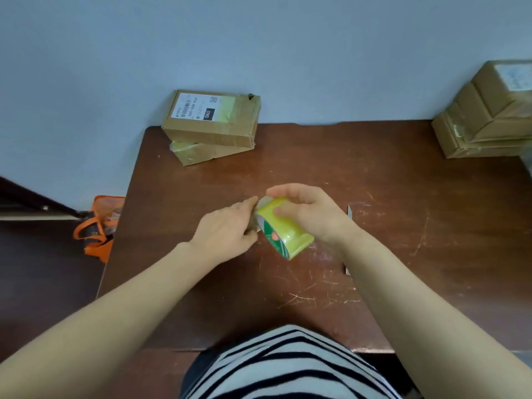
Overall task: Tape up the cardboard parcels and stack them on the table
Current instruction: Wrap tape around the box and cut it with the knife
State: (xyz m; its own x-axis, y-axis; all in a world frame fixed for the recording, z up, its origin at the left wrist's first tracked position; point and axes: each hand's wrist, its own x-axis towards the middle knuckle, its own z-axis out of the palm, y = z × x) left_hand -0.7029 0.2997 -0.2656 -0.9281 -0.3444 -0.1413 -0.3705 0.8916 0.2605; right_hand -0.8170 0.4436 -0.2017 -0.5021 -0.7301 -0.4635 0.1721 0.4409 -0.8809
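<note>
My right hand [309, 213] grips a yellow roll of tape [283, 230] above the middle of the brown table [388, 197], with fingers curled over its top. My left hand [227, 228] pinches the loose end of the tape at the roll's left side. Two cardboard parcels [211, 125] lie stacked at the table's back left; the upper one bears a white shipping label. Another stack of parcels [486, 113] stands at the back right corner, partly cut off by the frame edge.
A small blade-like object [349, 212] lies on the table just right of my right hand. An orange bag [99, 226] sits on the floor left of the table. The wall runs directly behind the table.
</note>
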